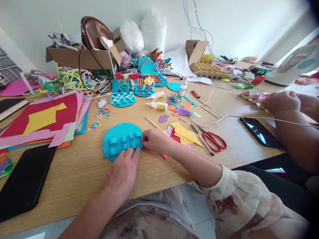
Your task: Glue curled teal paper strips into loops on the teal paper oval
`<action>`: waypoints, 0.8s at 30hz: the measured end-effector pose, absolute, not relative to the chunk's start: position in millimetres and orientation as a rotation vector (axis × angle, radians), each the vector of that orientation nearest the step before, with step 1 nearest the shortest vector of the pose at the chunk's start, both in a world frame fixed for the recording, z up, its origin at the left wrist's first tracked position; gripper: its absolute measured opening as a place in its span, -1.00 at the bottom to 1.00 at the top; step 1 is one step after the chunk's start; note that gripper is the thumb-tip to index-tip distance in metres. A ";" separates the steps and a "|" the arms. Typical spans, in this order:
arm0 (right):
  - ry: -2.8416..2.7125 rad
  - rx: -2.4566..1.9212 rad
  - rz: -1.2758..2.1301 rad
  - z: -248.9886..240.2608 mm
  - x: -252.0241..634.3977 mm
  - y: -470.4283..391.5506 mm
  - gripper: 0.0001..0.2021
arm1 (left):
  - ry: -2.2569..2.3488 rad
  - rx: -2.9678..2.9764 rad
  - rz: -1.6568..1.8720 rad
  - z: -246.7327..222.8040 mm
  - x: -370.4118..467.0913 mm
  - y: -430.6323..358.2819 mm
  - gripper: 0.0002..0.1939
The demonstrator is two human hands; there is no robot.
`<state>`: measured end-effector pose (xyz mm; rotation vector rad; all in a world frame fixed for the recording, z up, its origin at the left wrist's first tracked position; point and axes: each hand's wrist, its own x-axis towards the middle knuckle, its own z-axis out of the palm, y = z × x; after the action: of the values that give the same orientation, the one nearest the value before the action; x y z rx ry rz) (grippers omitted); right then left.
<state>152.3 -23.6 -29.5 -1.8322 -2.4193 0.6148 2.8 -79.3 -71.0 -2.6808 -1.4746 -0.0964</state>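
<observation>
A turquoise paper disc (pixel 121 129) lies on the table in front of me, crossed by wavy paper strips (pixel 124 145) whose humps stand up from it. My left hand (pixel 122 171) rests on the disc's near edge, fingers stretched out and pressing at the lower strip. At the right rim, my right hand (pixel 155 141) pinches the end of a strip; its fingertips are partly hidden. Behind the disc is a finished-looking disc with white-edged waves (pixel 123 99). Small paper confetti (pixel 95 125) lies to the left.
Red-handled scissors (pixel 214 141), a pen (pixel 202 139) and yellow paper scraps (pixel 185 132) lie to the right. Glue bottles (pixel 159 106) stand or lie farther back. Coloured sheets (pixel 53 116) and a black phone (pixel 26 179) are at left. Another person's hands (pixel 284 101) work at right.
</observation>
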 end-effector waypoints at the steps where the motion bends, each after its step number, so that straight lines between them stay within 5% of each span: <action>1: -2.407 -1.847 0.616 -29.4 152.1 -24.3 -0.81 | -1.473 -2.680 -0.101 -70.8 2.8 -79.5 -0.53; 24: -2.295 -1.770 0.774 -36.9 160.8 -18.8 -0.90 | -1.342 -2.723 -0.287 -76.7 -5.3 -86.9 -0.45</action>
<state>160.8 -18.8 -36.9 -1.7704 -2.2948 0.7744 -5.3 -86.9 -76.7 -2.7229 -1.3417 -0.2874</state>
